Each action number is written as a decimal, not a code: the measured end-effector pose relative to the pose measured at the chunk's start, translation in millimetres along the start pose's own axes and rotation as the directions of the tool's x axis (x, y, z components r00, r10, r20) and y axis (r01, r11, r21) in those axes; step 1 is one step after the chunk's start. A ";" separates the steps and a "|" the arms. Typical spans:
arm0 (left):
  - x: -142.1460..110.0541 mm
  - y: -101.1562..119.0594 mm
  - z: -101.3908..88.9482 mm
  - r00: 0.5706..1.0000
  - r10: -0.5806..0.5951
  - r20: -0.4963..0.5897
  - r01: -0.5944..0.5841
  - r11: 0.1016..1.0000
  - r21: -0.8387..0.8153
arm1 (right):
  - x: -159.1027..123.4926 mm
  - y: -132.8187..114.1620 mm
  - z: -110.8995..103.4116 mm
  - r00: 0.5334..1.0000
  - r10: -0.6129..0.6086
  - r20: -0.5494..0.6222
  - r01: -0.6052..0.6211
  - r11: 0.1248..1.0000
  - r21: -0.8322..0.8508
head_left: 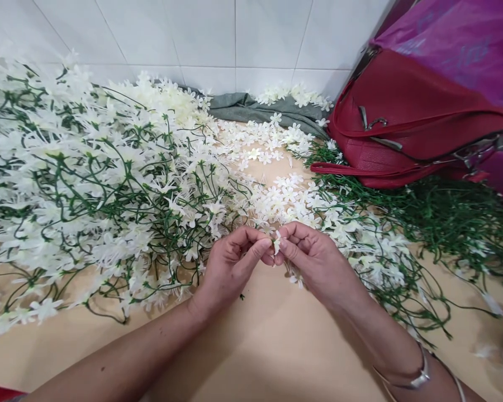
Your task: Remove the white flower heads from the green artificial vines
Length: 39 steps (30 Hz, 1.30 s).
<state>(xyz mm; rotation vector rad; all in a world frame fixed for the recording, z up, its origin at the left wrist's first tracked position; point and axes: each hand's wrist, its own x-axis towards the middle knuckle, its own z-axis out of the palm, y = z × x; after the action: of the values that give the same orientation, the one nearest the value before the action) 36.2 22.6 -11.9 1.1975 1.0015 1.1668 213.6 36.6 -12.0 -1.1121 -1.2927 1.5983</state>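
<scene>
My left hand (238, 259) and my right hand (312, 257) meet over the near middle of the table. Between their fingertips is a small white artificial flower (277, 243). The left thumb and forefinger pinch its greenish base; the right thumb and fingers pinch the petals from the other side. Just beyond the fingers lie loose white flower heads (291, 192) spread over the tabletop. To the left rises a big heap of white artificial flowers on green stems (121, 178). Bare green stems (448, 223) are bunched on the right.
A red leather bag (406, 117) rests on the stems at the back right, with a purple plastic bag (465, 50) behind it. Grey-green cloth (260, 109) lies along the tiled wall (272, 33). The beige tabletop (251, 346) shows between my forearms.
</scene>
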 end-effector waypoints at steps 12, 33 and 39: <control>0.9 3.1 1.2 1.000 0.011 -0.007 -0.011 1.000 0.001 | 4.8 1.4 3.2 0.999 -0.044 0.007 0.044 0.996 0.073; -9.5 -5.0 6.6 0.950 0.298 -0.095 -0.297 0.955 0.026 | 9.0 -9.1 -26.1 0.665 -0.624 -0.410 0.290 0.722 -0.628; -7.9 2.1 1.8 0.923 0.385 -0.003 -0.375 0.901 0.217 | 15.4 1.4 -37.9 0.749 -0.638 -0.176 0.128 0.401 -0.907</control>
<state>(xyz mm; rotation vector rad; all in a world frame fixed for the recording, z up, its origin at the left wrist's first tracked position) 36.6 14.4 -9.9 1.5956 0.9696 1.4219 244.7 62.1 -19.4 -1.4849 -1.8338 0.1093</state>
